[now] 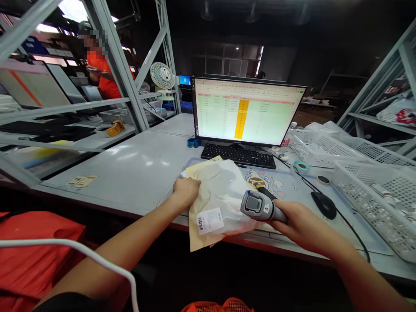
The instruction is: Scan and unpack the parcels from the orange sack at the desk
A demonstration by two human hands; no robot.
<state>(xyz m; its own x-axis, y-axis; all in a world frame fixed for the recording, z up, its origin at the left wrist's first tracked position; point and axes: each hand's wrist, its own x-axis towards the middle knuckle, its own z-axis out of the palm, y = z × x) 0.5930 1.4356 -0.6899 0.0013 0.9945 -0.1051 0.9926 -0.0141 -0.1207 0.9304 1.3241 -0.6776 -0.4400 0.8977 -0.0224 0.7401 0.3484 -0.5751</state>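
Note:
A white plastic bag lies at the desk's front edge, together with yellowish paper that shows along its left side and bottom. Near its lower left corner is a white barcode label. My left hand is closed on the upper left edge of the bag and paper. In my right hand is a grey handheld barcode scanner, held over the right part of the bag. Its head points left. The fingers under the scanner's handle are partly hidden.
Behind the bag stand a black keyboard and a lit monitor. A mouse, tape rolls and white plastic baskets are on the right. Metal shelving rises at the left; a person in orange stands beyond it.

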